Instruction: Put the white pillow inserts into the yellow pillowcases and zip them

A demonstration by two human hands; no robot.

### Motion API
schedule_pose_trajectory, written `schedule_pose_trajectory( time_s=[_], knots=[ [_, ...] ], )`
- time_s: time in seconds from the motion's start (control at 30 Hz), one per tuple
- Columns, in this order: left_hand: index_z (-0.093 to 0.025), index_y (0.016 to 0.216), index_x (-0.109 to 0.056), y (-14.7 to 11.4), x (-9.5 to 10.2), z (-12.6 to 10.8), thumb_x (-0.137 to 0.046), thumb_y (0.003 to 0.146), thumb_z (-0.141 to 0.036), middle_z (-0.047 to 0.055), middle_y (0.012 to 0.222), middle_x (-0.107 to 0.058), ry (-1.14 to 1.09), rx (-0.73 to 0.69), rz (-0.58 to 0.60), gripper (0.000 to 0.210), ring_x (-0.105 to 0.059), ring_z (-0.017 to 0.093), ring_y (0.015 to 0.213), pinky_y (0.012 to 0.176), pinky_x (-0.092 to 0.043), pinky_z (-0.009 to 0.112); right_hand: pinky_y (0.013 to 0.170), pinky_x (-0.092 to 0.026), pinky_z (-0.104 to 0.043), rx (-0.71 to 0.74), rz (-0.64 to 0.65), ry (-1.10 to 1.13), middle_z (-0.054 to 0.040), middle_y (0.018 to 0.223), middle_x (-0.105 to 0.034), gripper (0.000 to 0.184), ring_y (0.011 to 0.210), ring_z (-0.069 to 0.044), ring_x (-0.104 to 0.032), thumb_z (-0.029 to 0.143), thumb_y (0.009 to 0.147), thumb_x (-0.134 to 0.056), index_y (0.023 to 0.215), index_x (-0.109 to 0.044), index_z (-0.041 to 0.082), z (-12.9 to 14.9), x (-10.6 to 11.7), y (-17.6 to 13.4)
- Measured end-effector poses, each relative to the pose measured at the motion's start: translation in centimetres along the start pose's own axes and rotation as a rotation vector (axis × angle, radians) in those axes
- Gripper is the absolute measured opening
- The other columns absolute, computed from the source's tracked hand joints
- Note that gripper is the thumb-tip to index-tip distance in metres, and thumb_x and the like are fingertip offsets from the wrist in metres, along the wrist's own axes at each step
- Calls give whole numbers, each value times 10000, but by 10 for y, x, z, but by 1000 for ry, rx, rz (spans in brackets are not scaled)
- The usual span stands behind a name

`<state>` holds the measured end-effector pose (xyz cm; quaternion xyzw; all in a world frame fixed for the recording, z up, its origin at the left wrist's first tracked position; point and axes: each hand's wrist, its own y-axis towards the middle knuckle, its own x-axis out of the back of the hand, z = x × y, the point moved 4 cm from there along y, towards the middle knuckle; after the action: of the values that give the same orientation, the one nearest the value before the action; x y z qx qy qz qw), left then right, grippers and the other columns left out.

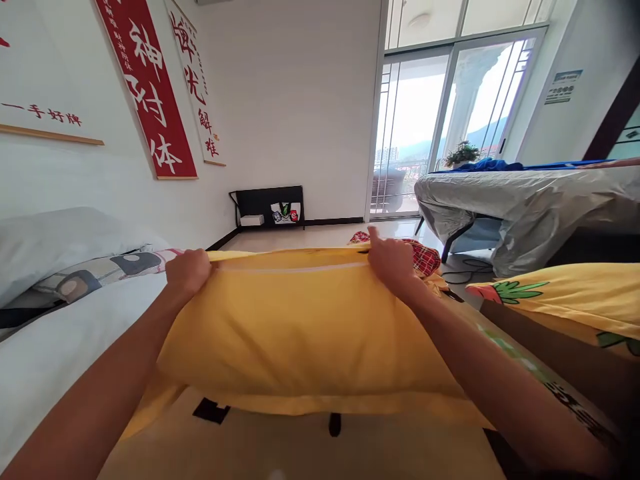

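A plump yellow pillow (300, 333) in a cloth cover hangs upright in front of me, stretched between both hands. A pale strip, perhaps a zipper, runs along its upper edge, where the cover gapes slightly. My left hand (189, 272) is closed around the top left corner. At the top right, my right hand (393, 263) grips the same edge, with the thumb sticking up. Below the pillow lies a brown, cardboard-like surface (280, 443) with black marks. Beyond my right hand shows a red checkered cloth (427, 259).
White bedding (95, 327) and patterned fabric (120, 270) lie left. Yellow cloth with plant prints (575, 290) is at right. Behind it stands a table under a plastic cover (500, 193). A low black rack (270, 200) stands by the far wall, near glass doors (410, 127).
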<state>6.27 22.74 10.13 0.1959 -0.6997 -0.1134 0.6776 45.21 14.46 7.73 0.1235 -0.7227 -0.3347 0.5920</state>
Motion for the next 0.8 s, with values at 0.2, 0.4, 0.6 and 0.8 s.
schedule_pose_trajectory(
  time_s=[0.2, 0.4, 0.6, 0.8],
  knots=[
    [-167, 777, -581, -32, 4, 22, -363, 767, -217, 106, 667, -621, -31, 63, -487, 225, -588, 247, 647, 555, -304, 302, 554, -346, -251, -117, -422, 206, -36, 578, -592, 541, 578, -187, -578, 112, 731, -405, 1242, -580, 134, -34, 10, -12],
    [-200, 698, -556, -95, -102, 49, -368, 718, -255, 76, 566, -622, -179, -250, -299, 197, -585, 225, 568, 549, -338, 286, 611, -412, -259, 160, 44, 543, -33, 608, -621, 413, 582, -159, -567, 178, 743, -387, 994, -716, 193, -38, -65, -92],
    [-200, 782, -626, -129, -130, 69, -373, 708, -216, 64, 626, -679, -242, -337, -291, 265, -633, 240, 601, 554, -416, 291, 613, -459, -288, 70, 401, 1116, -46, 743, -662, 325, 640, -175, -578, 486, 776, -569, 885, -700, 208, -73, -77, -81],
    [-227, 812, -642, -154, -118, 90, -415, 782, -310, 29, 704, -692, -371, -364, -114, 245, -603, 182, 557, 527, -439, 256, 753, -469, -311, -375, -162, 1276, -115, 1315, -510, 664, 1045, -235, -565, 337, 678, -666, 1295, -421, 301, -131, -44, -15]
  ],
)
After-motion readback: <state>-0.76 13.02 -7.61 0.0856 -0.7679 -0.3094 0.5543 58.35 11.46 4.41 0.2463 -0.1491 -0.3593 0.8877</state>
